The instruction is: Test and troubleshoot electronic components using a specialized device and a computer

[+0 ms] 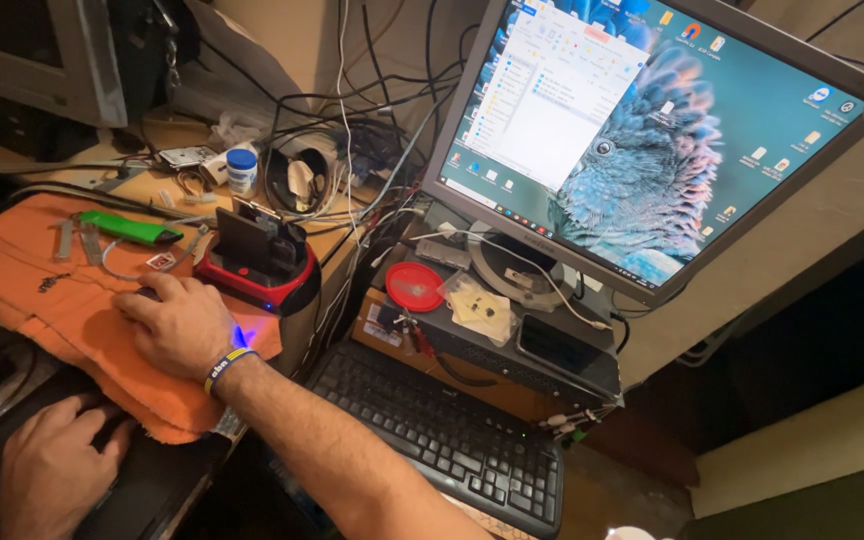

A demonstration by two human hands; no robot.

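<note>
My right hand (177, 325) lies palm down on an orange cloth (22, 285), covering a dark computer mouse (148, 292) of which only an edge shows. A blue and yellow band is around its wrist, and a blue light glows just beside it. Right behind the fingers stands a red and black drive dock (257, 262) with a drive upright in it. My left hand (47, 470) rests at the lower left on a dark surface with its fingers loosely apart and nothing in it.
A green utility knife (132, 228) and small metal parts lie on the cloth. A black keyboard (442, 430) sits right of my forearm. A tilted monitor (652, 130) stands over a black box (512, 345) bearing a red lid (414, 287). Tangled cables (352, 150) and a blue-capped bottle (242, 170) fill the back.
</note>
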